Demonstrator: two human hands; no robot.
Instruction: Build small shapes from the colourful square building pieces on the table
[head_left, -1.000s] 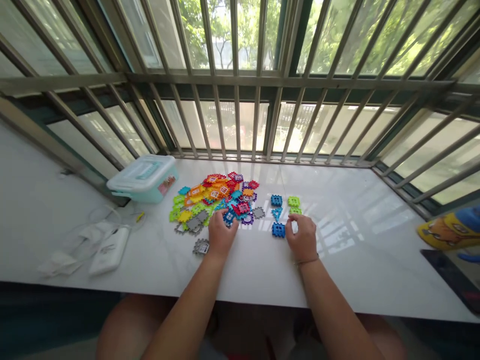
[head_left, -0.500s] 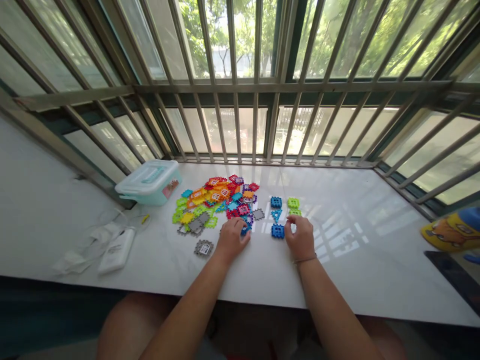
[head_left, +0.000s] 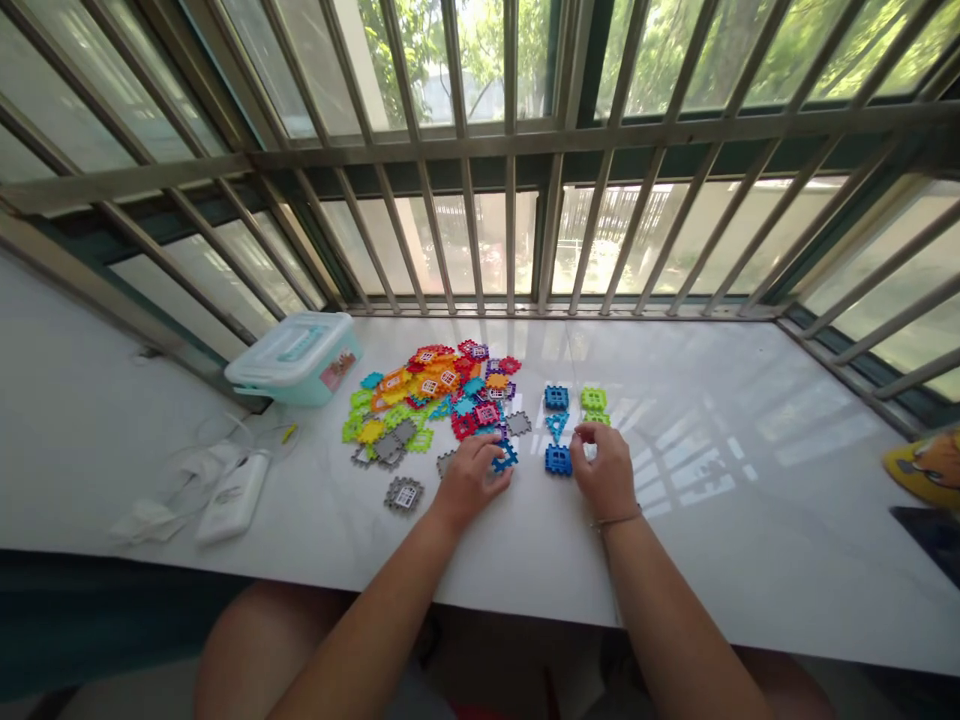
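My left hand [head_left: 471,482] is closed on a blue building tile [head_left: 505,457] with toothed edges, held between thumb and fingers at the front of a mixed pile of colourful tiles [head_left: 439,385]. My right hand [head_left: 604,470] is curled in a pinch. Whatever lies between its fingertips, if anything, is hidden. Close to its thumb sits a blue window block [head_left: 558,460]. Behind that block are a blue triangle [head_left: 556,426] and another blue window block [head_left: 556,397]. A lime-green block [head_left: 594,398] stands beyond the right fingers, with a second green piece [head_left: 596,419] partly covered by them.
A grey window tile [head_left: 404,495] and a plain grey tile [head_left: 518,424] lie apart from the pile. At the left are a lidded teal box [head_left: 296,358], a white device [head_left: 233,500] and cables. A yellow object [head_left: 926,468] is at the right edge. Barred windows back the white table [head_left: 712,540].
My left hand has shifted slightly right with the blue tile, which shows more now. My right hand keeps its pinch beside the blue block. The camera view has tilted a little downward.
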